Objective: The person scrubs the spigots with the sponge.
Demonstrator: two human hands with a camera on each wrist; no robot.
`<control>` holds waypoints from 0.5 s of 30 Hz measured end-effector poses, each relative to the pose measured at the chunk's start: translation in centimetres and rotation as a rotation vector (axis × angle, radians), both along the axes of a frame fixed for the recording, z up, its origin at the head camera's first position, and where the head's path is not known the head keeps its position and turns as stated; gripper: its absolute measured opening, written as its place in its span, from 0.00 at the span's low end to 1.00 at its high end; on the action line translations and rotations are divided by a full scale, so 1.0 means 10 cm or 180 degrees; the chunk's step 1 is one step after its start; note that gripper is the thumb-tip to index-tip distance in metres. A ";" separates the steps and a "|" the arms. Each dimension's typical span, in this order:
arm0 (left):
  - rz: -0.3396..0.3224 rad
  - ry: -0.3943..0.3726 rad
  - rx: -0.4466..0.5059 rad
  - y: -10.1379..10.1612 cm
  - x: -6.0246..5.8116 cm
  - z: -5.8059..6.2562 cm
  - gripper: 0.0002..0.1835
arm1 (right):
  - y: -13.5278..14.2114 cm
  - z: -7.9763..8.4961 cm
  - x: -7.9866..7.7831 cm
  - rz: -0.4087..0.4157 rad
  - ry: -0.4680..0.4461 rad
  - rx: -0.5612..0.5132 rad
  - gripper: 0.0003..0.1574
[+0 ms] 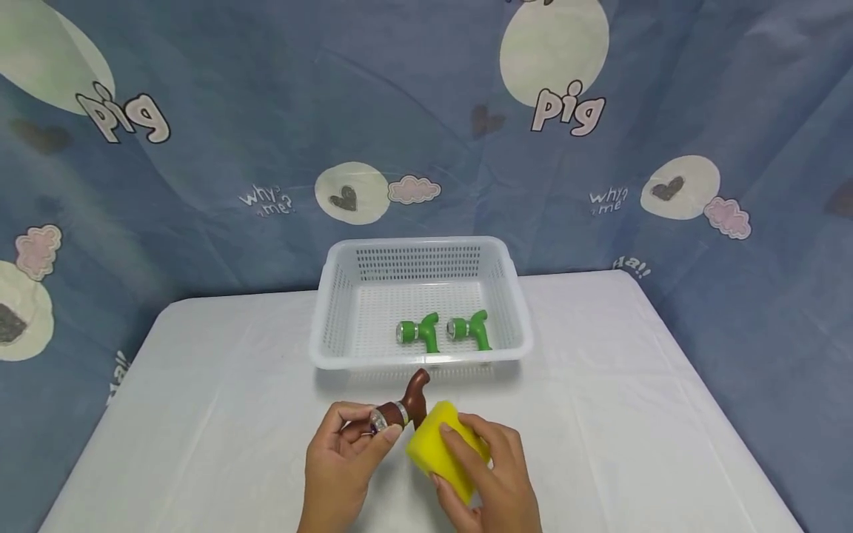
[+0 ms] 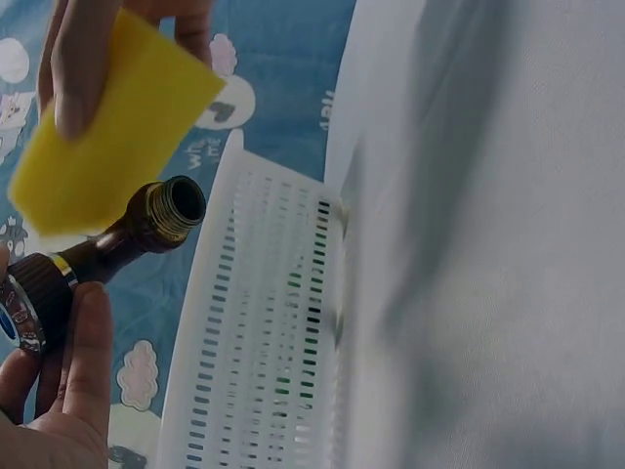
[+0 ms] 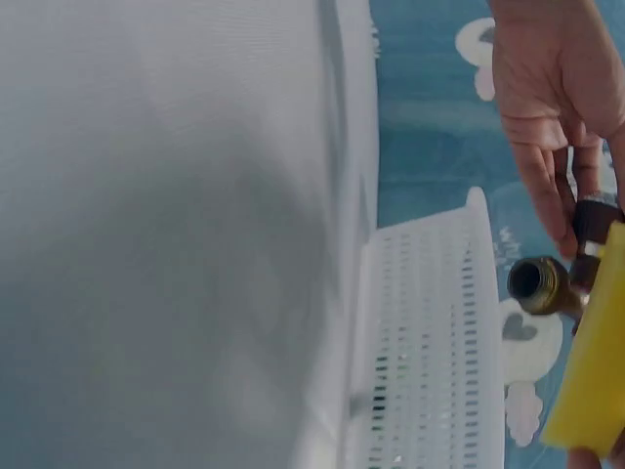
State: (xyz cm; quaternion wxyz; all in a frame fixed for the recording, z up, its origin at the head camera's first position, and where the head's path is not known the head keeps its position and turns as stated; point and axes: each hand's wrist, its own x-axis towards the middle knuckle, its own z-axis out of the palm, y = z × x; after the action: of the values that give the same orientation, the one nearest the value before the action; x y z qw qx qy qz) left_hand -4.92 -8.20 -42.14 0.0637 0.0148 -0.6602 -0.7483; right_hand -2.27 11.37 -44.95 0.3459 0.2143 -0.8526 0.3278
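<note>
My left hand [image 1: 338, 460] holds a brown tap [image 1: 416, 398] by its ribbed knob, which has a silvery end cap. In the left wrist view, the tap's threaded inlet [image 2: 181, 208] points away from the hand. A thick yellow sponge [image 1: 436, 448] is gripped between the thumb and fingers of my right hand [image 1: 500, 474]. The sponge lies right against or very close to the tap's body and hides part of it in the head view; whether they touch I cannot tell. Both hands are above the table, in front of the basket.
A white perforated basket [image 1: 421, 361] stands at the back of the white-covered table [image 1: 226, 414]. Inside it lie two green taps, one on the left [image 1: 426, 333] and one on the right [image 1: 477, 330]. A blue patterned cloth [image 1: 413, 111] hangs behind and at the sides.
</note>
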 end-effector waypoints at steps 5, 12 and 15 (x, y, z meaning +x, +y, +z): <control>0.0126 0.0089 -0.0206 0.03 0.03 -0.02 0.18 | -0.07 -0.02 0.02 -0.0170 -0.0243 0.0243 0.24; 0.0215 0.0239 -0.0425 -0.04 0.00 -0.04 0.19 | -0.02 -0.05 0.12 -0.0162 -0.0670 0.0683 0.28; 0.0268 0.0254 -0.0441 -0.05 0.00 -0.05 0.19 | 0.00 -0.04 0.13 -0.0196 -0.0715 0.0635 0.26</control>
State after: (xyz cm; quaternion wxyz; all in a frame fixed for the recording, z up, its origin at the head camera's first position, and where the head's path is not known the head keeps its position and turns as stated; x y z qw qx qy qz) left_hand -4.93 -8.68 -42.66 0.1223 0.0082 -0.7060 -0.6975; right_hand -1.00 11.39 -45.35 0.2352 0.1833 -0.9205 0.2527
